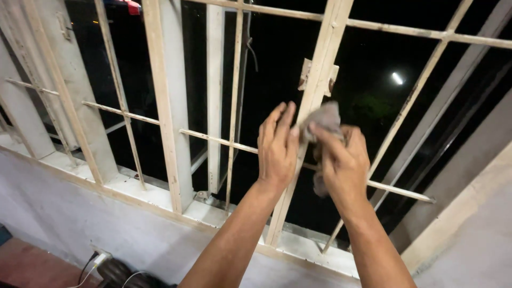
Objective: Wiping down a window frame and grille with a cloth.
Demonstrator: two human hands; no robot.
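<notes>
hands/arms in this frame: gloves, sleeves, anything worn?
Both are bare. The left hand and right hand wear no gloves, and no rings show on the visible fingers. Both forearms are uncovered down to the bottom edge of the picture: no sleeves, watch, or wristbands in view. No markings or tape visible. Upper arms are out of frame.

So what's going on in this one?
A person stands at a window grille at night. The right hand presses a grey rag against a cream-painted upright bar, and the left hand rests flat on the same bar beside it. The paint looks worn. A white sill runs below, with a plug and cables near the floor.
</notes>
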